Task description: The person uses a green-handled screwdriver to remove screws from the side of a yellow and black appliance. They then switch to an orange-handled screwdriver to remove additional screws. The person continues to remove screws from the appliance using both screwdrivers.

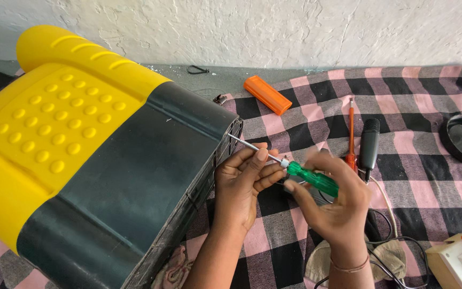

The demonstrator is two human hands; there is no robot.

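Yellow bumpy plastic tops the big dark-sided box point(108, 160), the landmark here. Against its right edge, the left hand point(240, 184) pinches the thin steel shaft of the screwdriver point(295, 174). Right of that, the right hand point(335, 206) curls closed around its smooth green handle. The tip could slip off the ribbed panel and jab a finger. Farther right of the box, a soft checked cloth point(413, 176) covers the floor.

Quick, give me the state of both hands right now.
Left hand: fingers closed on the metal shaft of the screwdriver, beside the yellow and black case.
Right hand: closed on its green handle.
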